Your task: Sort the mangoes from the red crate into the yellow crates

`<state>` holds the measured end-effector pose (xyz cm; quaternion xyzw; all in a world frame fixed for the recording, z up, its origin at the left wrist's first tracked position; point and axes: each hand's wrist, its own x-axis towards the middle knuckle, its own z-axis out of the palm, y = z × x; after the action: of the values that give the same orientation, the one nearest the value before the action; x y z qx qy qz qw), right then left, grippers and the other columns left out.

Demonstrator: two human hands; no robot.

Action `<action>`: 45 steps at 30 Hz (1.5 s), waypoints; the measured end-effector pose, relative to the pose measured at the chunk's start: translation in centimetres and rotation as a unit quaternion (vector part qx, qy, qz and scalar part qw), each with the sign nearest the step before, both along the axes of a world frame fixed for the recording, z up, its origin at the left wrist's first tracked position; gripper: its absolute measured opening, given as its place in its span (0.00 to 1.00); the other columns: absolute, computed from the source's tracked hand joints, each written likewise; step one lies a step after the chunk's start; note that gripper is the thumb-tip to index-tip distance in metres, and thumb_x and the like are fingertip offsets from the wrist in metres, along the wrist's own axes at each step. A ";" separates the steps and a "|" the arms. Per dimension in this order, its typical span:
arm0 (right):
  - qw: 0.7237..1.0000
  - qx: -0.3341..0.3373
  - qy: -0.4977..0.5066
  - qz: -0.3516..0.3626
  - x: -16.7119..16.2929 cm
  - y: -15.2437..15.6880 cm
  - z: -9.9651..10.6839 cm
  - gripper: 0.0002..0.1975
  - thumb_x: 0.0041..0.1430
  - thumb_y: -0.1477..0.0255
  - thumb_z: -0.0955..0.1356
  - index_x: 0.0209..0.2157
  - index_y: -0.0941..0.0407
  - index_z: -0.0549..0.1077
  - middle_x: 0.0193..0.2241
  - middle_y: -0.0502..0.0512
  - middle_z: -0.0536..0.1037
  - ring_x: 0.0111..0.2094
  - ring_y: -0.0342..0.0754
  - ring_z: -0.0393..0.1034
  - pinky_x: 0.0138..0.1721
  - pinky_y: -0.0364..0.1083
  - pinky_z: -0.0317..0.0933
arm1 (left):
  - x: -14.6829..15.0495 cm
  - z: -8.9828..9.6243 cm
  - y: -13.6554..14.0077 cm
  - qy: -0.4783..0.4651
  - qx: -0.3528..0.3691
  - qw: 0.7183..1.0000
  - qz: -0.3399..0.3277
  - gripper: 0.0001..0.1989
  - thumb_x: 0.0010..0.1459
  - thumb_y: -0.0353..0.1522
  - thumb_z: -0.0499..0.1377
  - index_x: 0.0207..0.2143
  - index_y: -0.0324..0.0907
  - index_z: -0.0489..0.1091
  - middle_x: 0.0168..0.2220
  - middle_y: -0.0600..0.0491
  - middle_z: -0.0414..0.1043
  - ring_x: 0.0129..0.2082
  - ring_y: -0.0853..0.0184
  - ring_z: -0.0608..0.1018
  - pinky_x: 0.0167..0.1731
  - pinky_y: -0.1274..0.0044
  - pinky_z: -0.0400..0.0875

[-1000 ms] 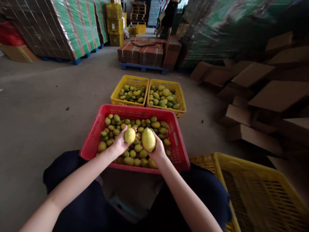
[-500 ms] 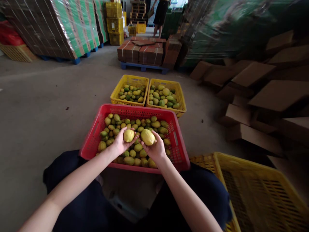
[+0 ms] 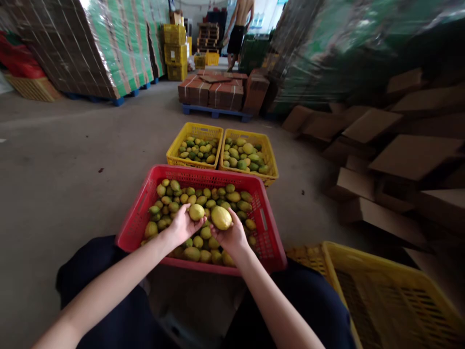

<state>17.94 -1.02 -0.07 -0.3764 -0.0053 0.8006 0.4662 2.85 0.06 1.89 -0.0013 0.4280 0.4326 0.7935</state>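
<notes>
A yellow lemon [image 3: 196, 212] rests in my left hand [image 3: 181, 227], held by thumb and fingers. My right hand [image 3: 232, 237] is closed round a larger yellow lemon [image 3: 221, 218]. Both hands are side by side, close together, above a red plastic crate [image 3: 271, 237]. Inside that crate lie many green and yellow lemons [image 3: 192, 253], partly hidden by my hands and wrists.
Beyond the red crate stand a left yellow crate [image 3: 174, 157] and a right yellow crate [image 3: 271, 160] with more lemons. A large yellow crate [image 3: 366, 257] is at my right knee. Cardboard boxes [image 3: 417, 155] lie at right. A person [image 3: 238, 34] stands far back.
The view has tilted up a little, so everything sits lower in the picture. Both hands still hold their lemons, with slight shifts. The person at the back has moved a little left.
</notes>
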 end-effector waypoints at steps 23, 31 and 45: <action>0.524 0.531 -0.650 -0.145 0.0 -0.7 0.8 0.23 0.52 0.73 0.71 0.49 0.50 0.64 0.47 0.57 0.69 0.49 0.54 0.66 0.50 0.56 0.63 | -2.4 1.5 0.0 0.543 0.661 0.516 -0.048 0.21 0.52 0.34 0.64 0.48 0.45 0.65 0.46 0.48 0.69 0.49 0.62 0.71 0.51 0.68 0.65; 0.528 0.524 -0.652 -0.148 0.0 -0.8 0.5 0.23 0.52 0.72 0.71 0.50 0.50 0.64 0.47 0.58 0.69 0.49 0.54 0.67 0.49 0.56 0.64 | -2.5 1.6 0.0 0.542 0.666 0.511 -0.049 0.22 0.52 0.35 0.64 0.50 0.45 0.66 0.47 0.47 0.69 0.49 0.63 0.72 0.52 0.69 0.66; 0.605 0.480 -0.623 -0.127 -0.3 -1.0 0.5 0.25 0.49 0.68 0.72 0.49 0.50 0.66 0.48 0.57 0.70 0.50 0.55 0.65 0.47 0.54 0.64 | -2.7 0.9 0.0 0.534 0.658 0.525 -0.074 0.20 0.55 0.35 0.61 0.50 0.47 0.64 0.49 0.48 0.67 0.52 0.62 0.70 0.53 0.68 0.64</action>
<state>17.64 -2.04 0.47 -0.5034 -0.6299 0.1879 0.5608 0.12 0.06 2.76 0.7846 0.3637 0.4507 0.2213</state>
